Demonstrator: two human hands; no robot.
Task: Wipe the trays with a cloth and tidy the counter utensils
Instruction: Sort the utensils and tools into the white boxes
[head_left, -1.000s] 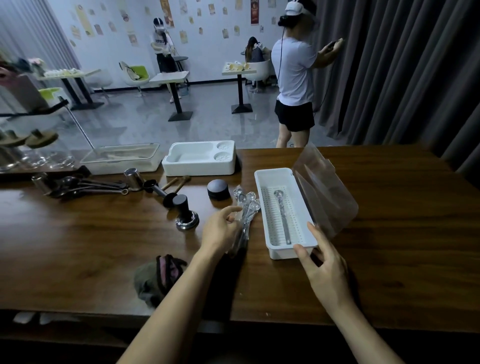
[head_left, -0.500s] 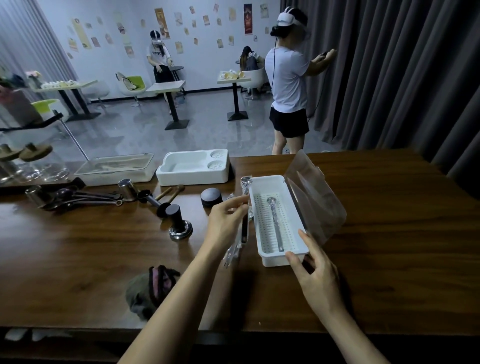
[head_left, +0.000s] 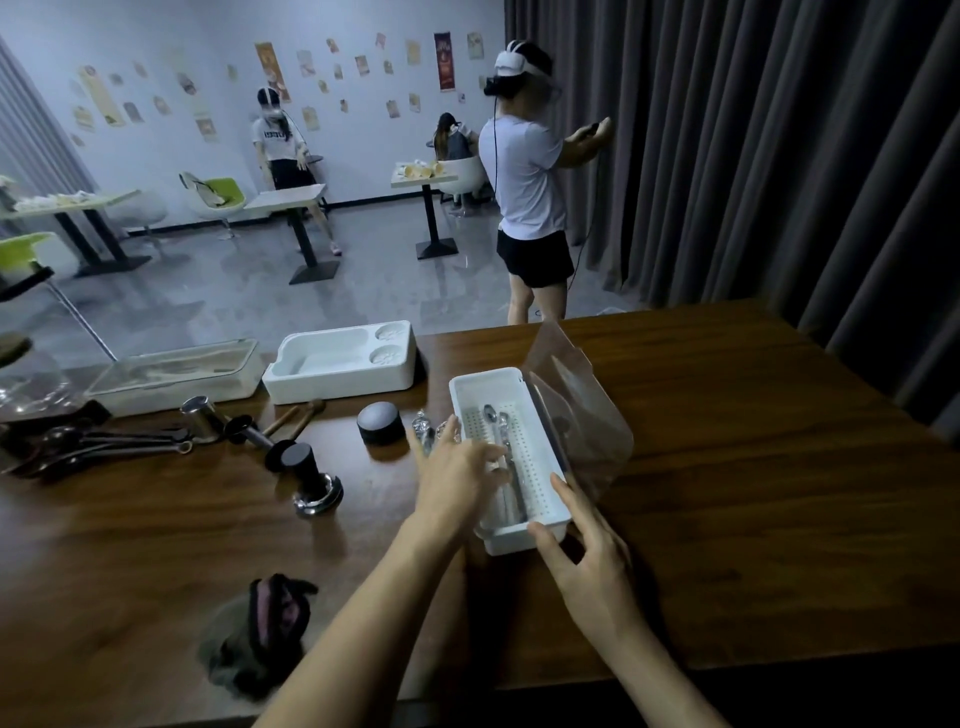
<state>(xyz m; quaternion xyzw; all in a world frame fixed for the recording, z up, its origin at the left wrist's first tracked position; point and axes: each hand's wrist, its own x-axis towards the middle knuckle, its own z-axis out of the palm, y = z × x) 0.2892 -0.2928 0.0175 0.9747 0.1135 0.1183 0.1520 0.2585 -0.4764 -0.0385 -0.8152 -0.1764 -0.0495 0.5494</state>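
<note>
A white slotted cutlery box (head_left: 540, 447) lies on the brown counter (head_left: 727, 467), its clear lid (head_left: 587, 410) hinged open to the right. Two metal spoons (head_left: 493, 415) lie inside it. My left hand (head_left: 457, 478) reaches over the box's left wall, fingers closed on a spoon handle inside. My right hand (head_left: 582, 551) grips the box's near right corner. More clear-handled spoons (head_left: 423, 426) lie on the counter just left of the box. A dark crumpled cloth (head_left: 260, 629) sits near the front edge.
Left of the box are a black round cap (head_left: 380, 422), a tamper (head_left: 311, 478), wooden-handled tools (head_left: 291, 418), a metal cup (head_left: 200, 415) and dark spoons (head_left: 93, 447). A white foam tray (head_left: 343, 364) and lidded tray (head_left: 171, 374) line the far edge. A person (head_left: 530, 197) stands beyond.
My left hand lifted a spoon from the pile on the counter and moved right with it into the white box. My right hand stayed on the box's near corner.
</note>
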